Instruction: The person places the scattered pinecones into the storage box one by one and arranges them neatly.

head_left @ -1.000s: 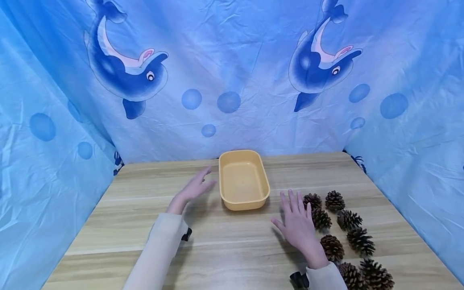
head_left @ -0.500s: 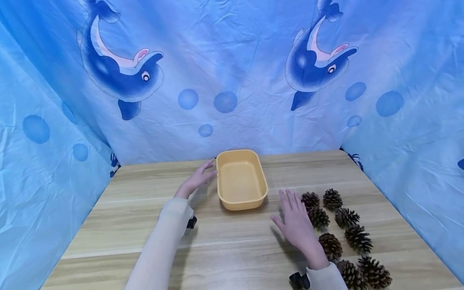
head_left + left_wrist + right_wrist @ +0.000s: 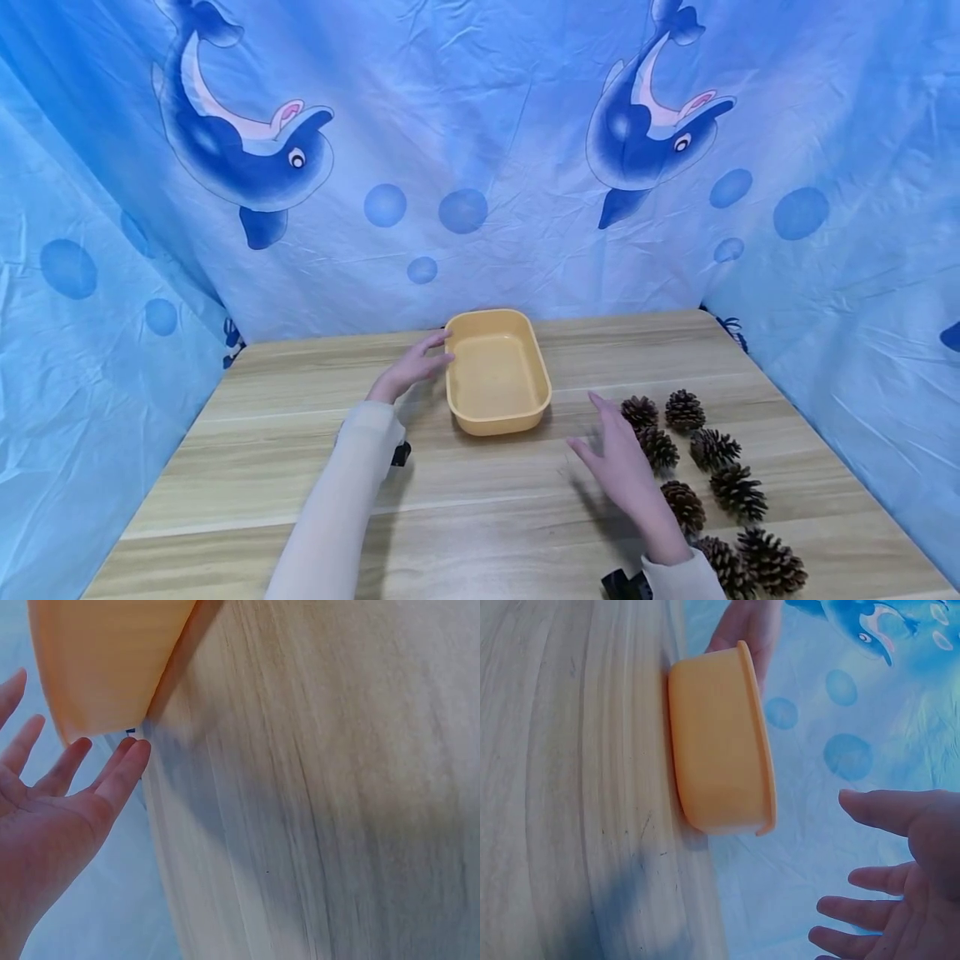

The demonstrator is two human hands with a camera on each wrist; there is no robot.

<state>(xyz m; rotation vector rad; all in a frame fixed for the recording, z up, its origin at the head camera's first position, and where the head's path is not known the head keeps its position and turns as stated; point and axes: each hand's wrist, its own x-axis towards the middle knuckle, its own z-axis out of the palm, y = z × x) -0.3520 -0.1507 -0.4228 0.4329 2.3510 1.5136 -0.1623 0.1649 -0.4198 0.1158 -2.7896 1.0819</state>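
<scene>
Blue curtain [image 3: 525,242], wooden table [image 3: 480,517], tub [image 3: 497,379] at frame centre.
Your left hand [image 3: 411,367], beside it, and right hand [image 3: 624,467], lower right, are loosely spread, holding nothing; probably light, stiff: take opposite sides.

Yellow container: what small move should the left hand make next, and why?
I'd likely have the left hand close on the left wall of the yellow container: its fingers are spread at that wall without gripping, and the right hand also holds nothing.

left hand [image 3: 414,367] closer to the tub [image 3: 495,379], perhaps touching its rim, right hand [image 3: 624,467] turned edge-on
</scene>
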